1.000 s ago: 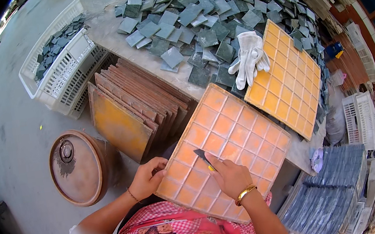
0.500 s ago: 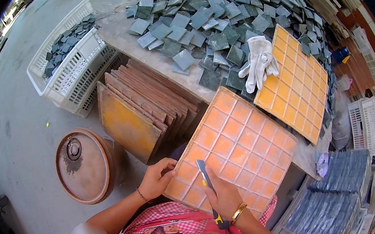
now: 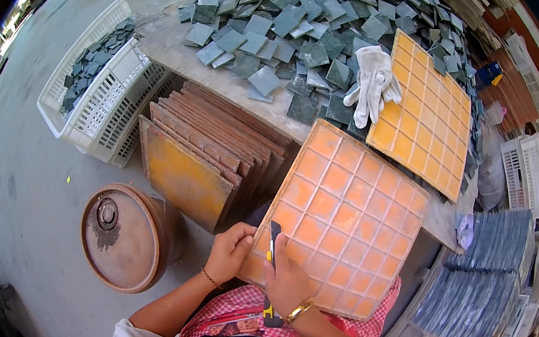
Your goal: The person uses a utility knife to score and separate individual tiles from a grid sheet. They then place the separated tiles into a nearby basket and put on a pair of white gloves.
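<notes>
An orange grid tray with raised pale ribs rests tilted across my lap. Its left edge is pinched by my left hand, fingers closed on the rim. My right hand grips a black and yellow utility knife, blade pointing up, over the tray's lower left squares near my left hand. Whether the blade touches the tray I cannot tell. Beyond it, a yellow grid tray leans on a heap of dark green stone tiles, with white gloves lying over its left edge.
Brown-edged trays stand in a row to the left, behind a round rusty drum. A white crate holding tile pieces sits farther back. Stacked grey tile sheets are at the lower right, near white plastic crates.
My right hand and the knife have moved left across the tray, closer to my left hand. The left hand keeps its hold on the rim.
</notes>
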`<state>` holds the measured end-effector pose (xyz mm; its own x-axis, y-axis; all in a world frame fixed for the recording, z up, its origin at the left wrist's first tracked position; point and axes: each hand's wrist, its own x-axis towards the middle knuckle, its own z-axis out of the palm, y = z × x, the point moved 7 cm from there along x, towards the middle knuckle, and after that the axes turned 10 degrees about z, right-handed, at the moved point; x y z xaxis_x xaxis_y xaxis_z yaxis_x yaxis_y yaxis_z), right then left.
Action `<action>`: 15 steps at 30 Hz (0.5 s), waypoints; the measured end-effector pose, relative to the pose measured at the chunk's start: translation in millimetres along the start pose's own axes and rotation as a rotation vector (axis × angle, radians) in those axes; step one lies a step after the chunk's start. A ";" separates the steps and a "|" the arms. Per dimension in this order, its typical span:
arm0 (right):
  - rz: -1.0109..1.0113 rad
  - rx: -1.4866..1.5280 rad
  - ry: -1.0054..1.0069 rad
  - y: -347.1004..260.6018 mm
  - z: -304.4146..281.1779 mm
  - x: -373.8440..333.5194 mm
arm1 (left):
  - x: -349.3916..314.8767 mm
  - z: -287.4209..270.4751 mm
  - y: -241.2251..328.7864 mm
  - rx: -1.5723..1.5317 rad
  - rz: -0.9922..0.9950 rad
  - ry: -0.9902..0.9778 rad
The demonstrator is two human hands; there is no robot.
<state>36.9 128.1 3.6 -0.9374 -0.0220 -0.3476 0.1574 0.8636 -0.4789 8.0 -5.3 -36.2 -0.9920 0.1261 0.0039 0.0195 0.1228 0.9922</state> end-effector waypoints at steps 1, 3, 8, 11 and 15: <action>0.011 -0.002 0.012 -0.7 0.9 -0.4 | -0.1 -0.3 -1.0 0.014 -0.009 0.006; 0.003 0.012 0.043 -3.4 1.6 -1.9 | 0.2 -0.2 0.7 0.008 0.027 0.019; -0.052 0.096 0.070 -2.9 -4.5 -3.7 | 0.1 0.7 0.1 -0.055 0.024 0.036; -0.055 0.133 0.081 1.8 -13.9 1.0 | -0.7 0.5 -0.7 -0.099 0.002 0.031; -0.058 0.081 0.067 -5.5 -12.3 4.9 | -2.8 1.0 -5.1 -0.120 -0.055 0.028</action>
<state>27.6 129.5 14.5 -0.9639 -0.0350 -0.2639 0.1239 0.8183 -0.5613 10.8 -5.2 -41.3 -0.9943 0.0950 -0.0487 -0.0479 0.0102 0.9988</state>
